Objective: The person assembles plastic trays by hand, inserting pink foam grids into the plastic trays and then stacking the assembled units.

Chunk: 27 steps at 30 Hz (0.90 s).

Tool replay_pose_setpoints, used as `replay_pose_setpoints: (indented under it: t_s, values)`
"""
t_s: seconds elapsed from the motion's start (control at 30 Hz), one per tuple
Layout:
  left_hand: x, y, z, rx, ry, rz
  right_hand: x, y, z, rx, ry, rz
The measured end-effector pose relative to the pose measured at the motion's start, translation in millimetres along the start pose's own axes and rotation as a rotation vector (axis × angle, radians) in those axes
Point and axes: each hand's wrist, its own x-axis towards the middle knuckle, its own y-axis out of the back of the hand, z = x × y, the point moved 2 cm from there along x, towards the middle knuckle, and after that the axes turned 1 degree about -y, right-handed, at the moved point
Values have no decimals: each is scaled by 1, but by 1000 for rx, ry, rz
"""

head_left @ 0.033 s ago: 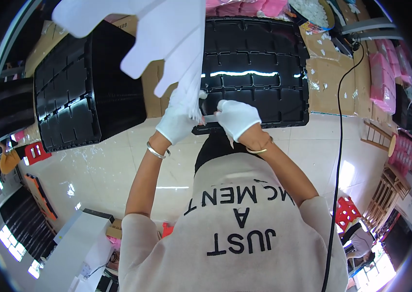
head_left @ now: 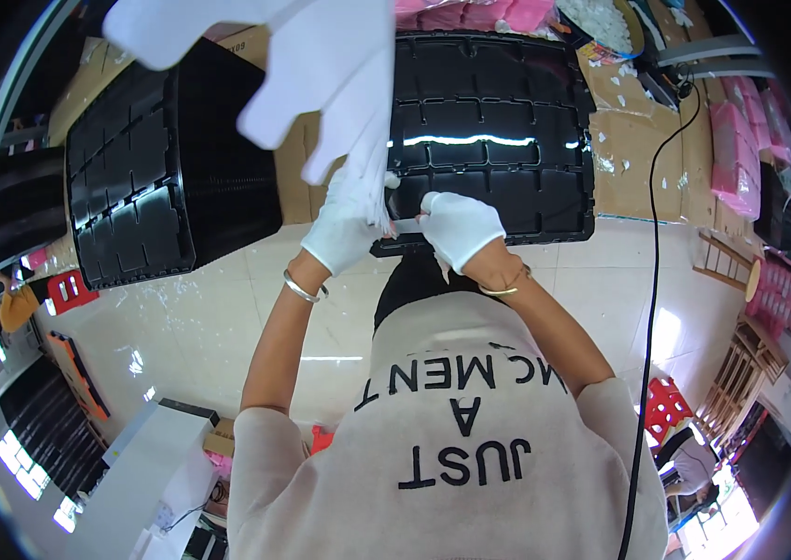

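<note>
Two gloved hands at the near edge of a black tray (head_left: 493,140) that lies flat on the tabletop (head_left: 638,159).

Left hand (head_left: 344,224): fingers curled shut around the lower end of a white sheet (head_left: 330,65), which rises from the grip toward the camera and fans out at the top of frame.

Right hand (head_left: 461,229): fingers closed down on a thin pale strip (head_left: 406,225) at the tray's front rim, just beside the left hand. Can't tell what the strip is, or whether it joins the sheet.

Second black tray (head_left: 148,173) stands tilted to the left, well apart, not touched.

Progress, my read: the sheet is lifted clear of the tray except at the gripped end, so mid-step. The tray's pockets look bare from here, with glare across the middle. White scraps (head_left: 615,93) litter the cardboard on the right. A black cable (head_left: 652,280) runs down the right side.
</note>
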Motion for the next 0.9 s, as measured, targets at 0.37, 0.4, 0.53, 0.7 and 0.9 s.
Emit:
replay_pose_setpoints:
  t_s: [0.37,0.4,0.53,0.7,0.9]
  values:
    - [-2,-9,-10,-103,94,-58,-16,2,-35,228,6,-42]
    - [-3,-11,-14,-96,203,-107,-21,4,-37,284,10,-37]
    - [-7,-3,-14,-114,-5,-119,-45,7,-33,282,99,-156]
    - [-4,6,-3,-3,-121,-82,-56,5,-27,360,74,-79]
    - [-13,21,19,-483,278,-2,-55,16,0,436,-204,-16]
